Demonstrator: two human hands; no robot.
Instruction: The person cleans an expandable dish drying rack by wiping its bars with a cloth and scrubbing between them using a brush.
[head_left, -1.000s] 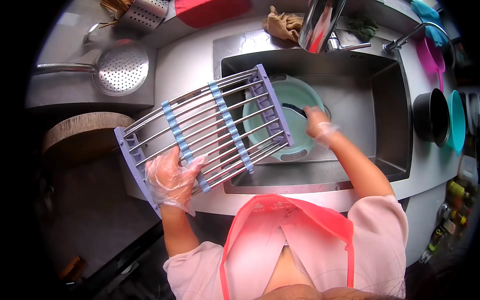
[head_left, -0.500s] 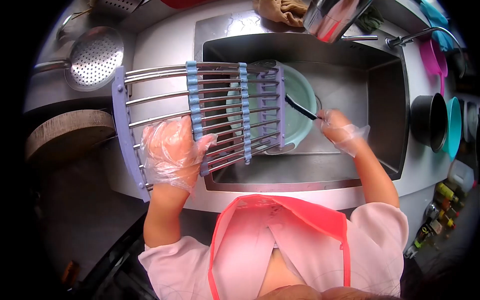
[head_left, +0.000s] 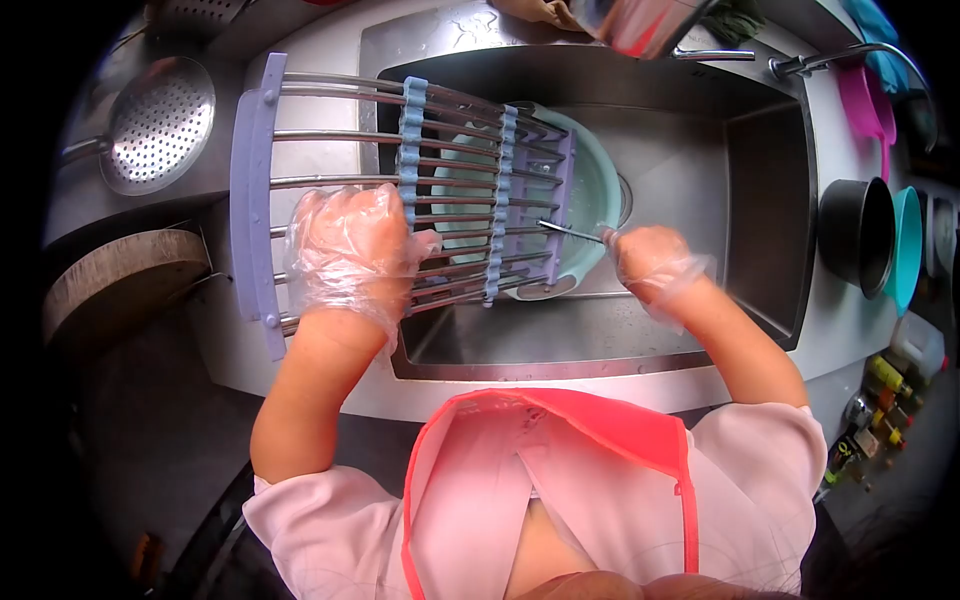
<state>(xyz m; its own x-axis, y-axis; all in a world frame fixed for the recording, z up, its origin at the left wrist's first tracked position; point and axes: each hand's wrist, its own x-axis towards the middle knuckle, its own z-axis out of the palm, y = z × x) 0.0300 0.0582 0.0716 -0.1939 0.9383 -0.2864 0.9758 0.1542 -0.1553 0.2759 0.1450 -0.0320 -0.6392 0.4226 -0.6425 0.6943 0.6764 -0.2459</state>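
My left hand point(head_left: 350, 245), in a clear plastic glove, is closed around the bars of a metal dish drying rack point(head_left: 455, 198) with purple ends and blue strips. The rack is tilted, its far end over a pale green basin point(head_left: 597, 190) in the sink. Gloved as well, my right hand point(head_left: 652, 262) grips the handle of a thin dark brush point(head_left: 572, 231). The brush's tip reaches the rack's right purple end; its bristles are hard to make out.
Around the work is a steel sink point(head_left: 690, 330) with a faucet point(head_left: 840, 55) at back right. A perforated skimmer point(head_left: 160, 125) and a round wooden board point(head_left: 125, 275) are at left. A black pot point(head_left: 853, 237), a teal bowl point(head_left: 907, 245) and a pink scoop point(head_left: 866, 105) stand right.
The rack has turned and its left end has risen in view. My right hand has moved left, bringing the brush over the rack's right end at a flatter angle.
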